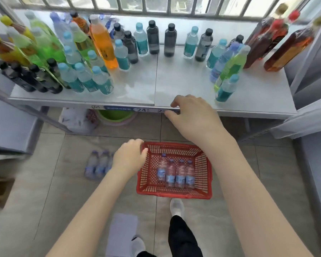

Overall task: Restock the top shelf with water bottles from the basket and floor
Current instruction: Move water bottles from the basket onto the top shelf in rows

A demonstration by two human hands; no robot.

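While left hand (130, 156) hides some floor bottles (97, 164), its grip unclear, right hand (191, 115) loosely curled, empty.

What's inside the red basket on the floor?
Four water bottles side by side in the red basket. The left hand covers its far-left corner, so that part is unseen.

Lit brightly by daylight through the barred window (156, 4), blown to white between the bars. Shows pale glare and soft reflections on the shelf top (137, 84). Bends strongly at the edges, tilting the green bottles (44, 41) and the amber bottles (289, 47) outward. Blurs slightly, most on the floor bottles (97, 164). Casts only faint, diffuse shadows on the floor tiles (44, 182).
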